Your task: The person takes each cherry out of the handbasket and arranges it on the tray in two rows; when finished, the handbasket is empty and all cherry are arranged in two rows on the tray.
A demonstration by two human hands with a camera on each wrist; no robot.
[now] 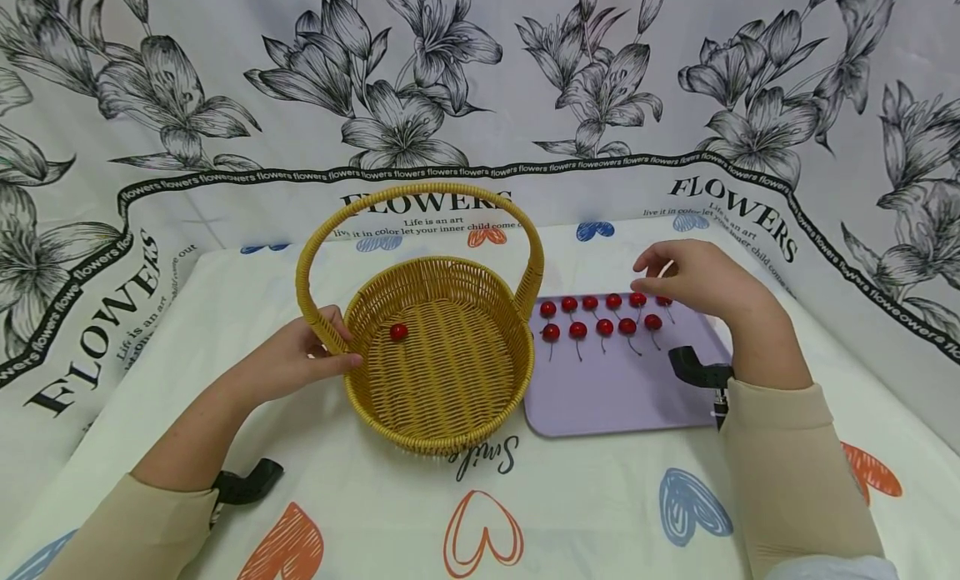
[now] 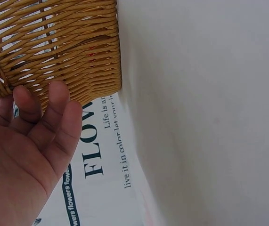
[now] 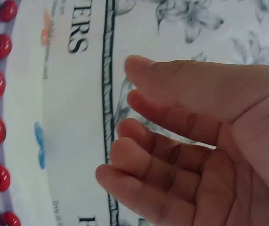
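Note:
A yellow woven basket [image 1: 438, 434] with a tall hoop handle stands on the table, one red cherry [image 1: 399, 332] lying inside it toward the left. My left hand [image 1: 318, 355] grips the basket where the handle meets the left rim, thumb on the inner side. In the left wrist view, fingers [image 2: 59, 101] rest against the outer weave. To the right lies a lilac tray [image 1: 607, 397] with two rows of stemmed cherries [image 1: 577, 331] along its back half. Over the tray's back right corner hovers my right hand [image 1: 701, 276], loosely bent, nothing visible between thumb and fingers.
The tray's left edge sits close against the basket's right side. A white tablecloth [image 1: 592, 513] with heart prints covers the table. Behind it hangs a floral curtain [image 1: 495, 130]. Each wrist carries a black camera mount [image 1: 251, 482].

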